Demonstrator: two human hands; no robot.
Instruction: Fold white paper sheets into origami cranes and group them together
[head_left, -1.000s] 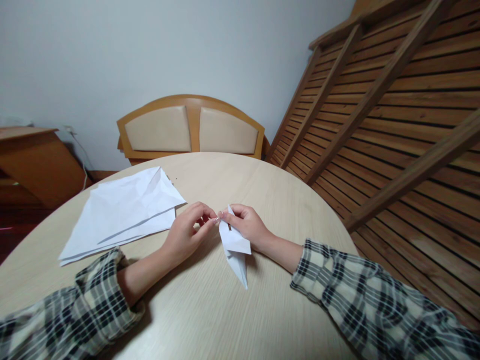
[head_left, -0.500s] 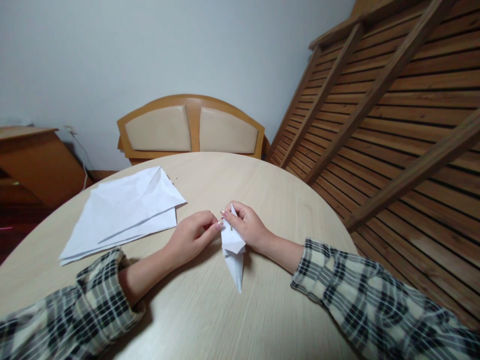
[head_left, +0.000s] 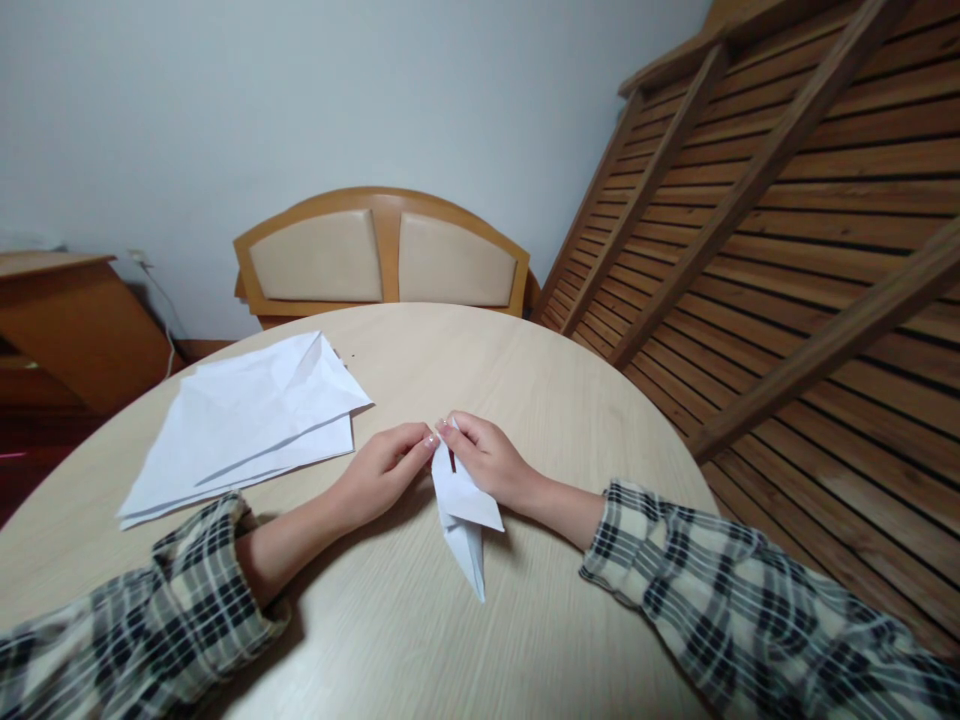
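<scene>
A white folded paper (head_left: 466, 502) is held above the near middle of the table, its long narrow point directed toward me. My left hand (head_left: 390, 467) pinches its far left edge between thumb and fingers. From the right, my right hand (head_left: 486, 455) grips the far end, its thumb tip close to my left thumb. A dark slit shows between the paper's layers near my right thumb, and a flap juts out to the right. The fingers beneath the paper are hidden.
Left of my hands lies a stack of creased white paper sheets (head_left: 247, 410) on the round wooden table (head_left: 585, 620). A padded headboard (head_left: 390, 250) stands behind it. On the right leans a large slatted wooden frame (head_left: 787, 290), and a wooden desk (head_left: 75, 330) is at far left.
My left thumb and fingers have closed onto the paper's far end. The paper has tilted and its layers have spread, with a flap now sticking out to the right.
</scene>
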